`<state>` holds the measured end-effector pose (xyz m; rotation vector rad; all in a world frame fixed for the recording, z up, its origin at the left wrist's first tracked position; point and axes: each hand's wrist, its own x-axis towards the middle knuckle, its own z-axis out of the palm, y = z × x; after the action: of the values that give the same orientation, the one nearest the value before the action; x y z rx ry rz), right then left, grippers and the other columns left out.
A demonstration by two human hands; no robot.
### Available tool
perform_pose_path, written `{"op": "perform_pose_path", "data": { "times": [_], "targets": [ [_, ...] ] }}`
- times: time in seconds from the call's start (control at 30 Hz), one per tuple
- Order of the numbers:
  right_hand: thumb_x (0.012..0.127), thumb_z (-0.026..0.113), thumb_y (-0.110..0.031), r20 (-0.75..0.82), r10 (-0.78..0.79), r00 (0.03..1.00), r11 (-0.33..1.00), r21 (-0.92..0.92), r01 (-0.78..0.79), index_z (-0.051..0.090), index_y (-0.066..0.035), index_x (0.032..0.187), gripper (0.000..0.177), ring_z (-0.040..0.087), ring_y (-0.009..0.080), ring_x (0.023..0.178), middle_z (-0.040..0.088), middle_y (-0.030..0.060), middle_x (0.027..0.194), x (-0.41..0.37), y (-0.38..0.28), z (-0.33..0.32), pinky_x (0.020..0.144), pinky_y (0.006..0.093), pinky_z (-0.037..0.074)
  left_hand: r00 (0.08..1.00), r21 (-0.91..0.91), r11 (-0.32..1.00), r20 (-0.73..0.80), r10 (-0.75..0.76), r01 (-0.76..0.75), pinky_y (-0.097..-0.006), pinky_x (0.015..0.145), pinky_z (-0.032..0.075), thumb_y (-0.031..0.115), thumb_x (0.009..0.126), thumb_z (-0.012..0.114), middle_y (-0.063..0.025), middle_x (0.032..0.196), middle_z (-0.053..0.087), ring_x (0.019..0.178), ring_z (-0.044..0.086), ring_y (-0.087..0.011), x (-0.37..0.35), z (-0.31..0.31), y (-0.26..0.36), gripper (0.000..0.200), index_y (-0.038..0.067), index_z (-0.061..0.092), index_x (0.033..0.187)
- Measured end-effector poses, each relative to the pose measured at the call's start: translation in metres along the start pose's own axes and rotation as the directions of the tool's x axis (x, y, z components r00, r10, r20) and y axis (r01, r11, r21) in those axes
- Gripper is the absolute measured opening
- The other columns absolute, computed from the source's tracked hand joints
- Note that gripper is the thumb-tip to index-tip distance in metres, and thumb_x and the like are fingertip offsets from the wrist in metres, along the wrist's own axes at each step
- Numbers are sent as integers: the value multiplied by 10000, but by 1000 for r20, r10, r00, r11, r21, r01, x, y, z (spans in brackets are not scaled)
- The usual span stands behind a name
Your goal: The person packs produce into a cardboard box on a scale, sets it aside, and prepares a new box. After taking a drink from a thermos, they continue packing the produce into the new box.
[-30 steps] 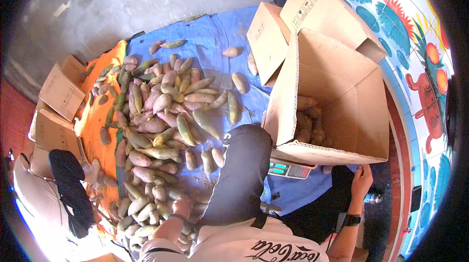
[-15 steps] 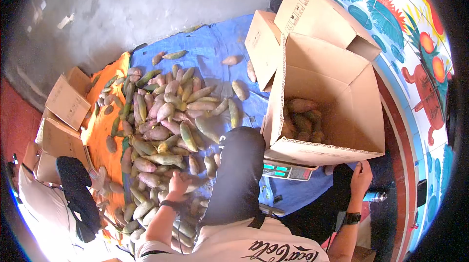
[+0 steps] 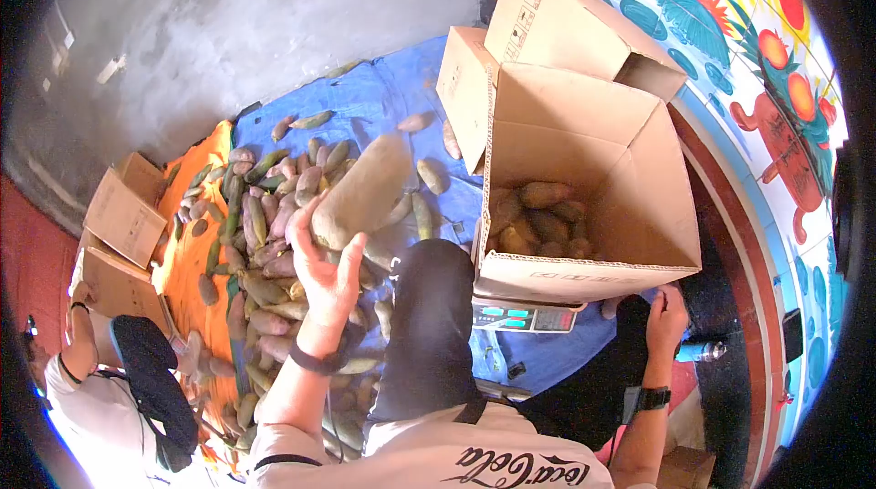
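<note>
My left hand (image 3: 327,284) is raised above the pile with a large, pale brown sweet potato (image 3: 367,188) between thumb and fingers. Motion blurs this long tuber, which tilts up toward the right. Under it lies the pile of pinkish and greenish sweet potatoes (image 3: 265,256). My right hand (image 3: 669,314) is beside my right knee, just below the near right corner of an open cardboard box (image 3: 584,285). Its fingers are curled in, with nothing visible in them. More sweet potatoes (image 3: 547,220) lie at the bottom of the box, which stands on a digital scale (image 3: 525,317).
Two more cartons (image 3: 566,24) stand behind the box, by a painted tile wall (image 3: 703,24). A blue tarp (image 3: 383,83) and an orange sheet (image 3: 196,252) cover the floor. At left, another person (image 3: 100,398) sits near cardboard boxes (image 3: 119,215). A bottle (image 3: 701,351) lies at right.
My left hand has risen from the pile, bringing up a large sweet potato. My right hand has drawn slightly down from the box corner. The other person's arm now reaches toward the boxes.
</note>
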<state>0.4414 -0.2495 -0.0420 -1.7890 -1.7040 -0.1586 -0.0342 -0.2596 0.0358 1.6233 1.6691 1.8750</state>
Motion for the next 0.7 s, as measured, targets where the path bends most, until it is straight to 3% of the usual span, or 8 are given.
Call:
{"op": "perform_pose_path", "data": {
  "times": [0.03, 0.07, 0.13, 0.3, 0.4, 0.7],
  "targets": [
    [833, 517, -60, -3, 4, 1000, 1000, 0, -4, 585, 3, 901, 114, 595, 349, 801, 616, 180, 890, 1, 0, 0, 719, 382, 474, 999, -121, 991, -14, 49, -50, -356, 982, 340, 79, 768, 660, -143, 1226, 444, 1127, 440, -216, 6, 9, 15, 571, 4, 375, 1257],
    [832, 519, -61, -10, 2, 1000, 1000, 22, -2, 585, 3, 898, 113, 594, 352, 798, 615, 182, 887, 0, 1, 1, 714, 386, 475, 999, -122, 991, -8, 51, -52, -356, 982, 340, 79, 768, 660, -143, 1226, 444, 1127, 440, -216, 9, 17, 29, 571, 4, 375, 1257],
    [831, 521, -63, -20, 15, 1000, 999, 37, -14, 584, 3, 895, 112, 593, 355, 795, 613, 185, 884, -1, 0, 1, 709, 390, 475, 998, -403, 915, 60, 29, -3, -364, 995, 329, 60, 771, 649, -138, 1252, 431, 1148, 432, -226, 15, 34, 50, 590, 5, 350, 1277],
    [834, 527, -98, -12, 69, 998, 997, 17, -69, 595, -6, 892, 128, 591, 367, 805, 618, 182, 881, -4, 1, -1, 715, 398, 476, 969, -429, 903, 229, 95, 13, -358, 988, 341, 45, 759, 648, -142, 1240, 455, 1154, 438, -223, 23, 72, 64, 595, 0, 353, 1275],
    [829, 533, -99, -29, 74, 997, 997, 34, -73, 598, -9, 876, 120, 592, 370, 803, 619, 179, 884, -3, -2, -6, 699, 401, 478, 945, -354, 934, 290, 152, -41, -343, 974, 359, 34, 748, 648, -137, 1200, 493, 1114, 475, -215, 26, 93, 68, 569, -10, 389, 1253],
    [814, 549, -70, -26, 112, 993, 992, 59, -110, 573, -16, 874, 84, 592, 368, 760, 608, 181, 840, -4, 3, -10, 657, 406, 479, 888, -327, 945, 444, 123, 33, -312, 943, 387, 79, 802, 651, -92, 1184, 481, 1088, 477, -178, 24, 134, 60, 565, 5, 368, 1286]
  ]
}}
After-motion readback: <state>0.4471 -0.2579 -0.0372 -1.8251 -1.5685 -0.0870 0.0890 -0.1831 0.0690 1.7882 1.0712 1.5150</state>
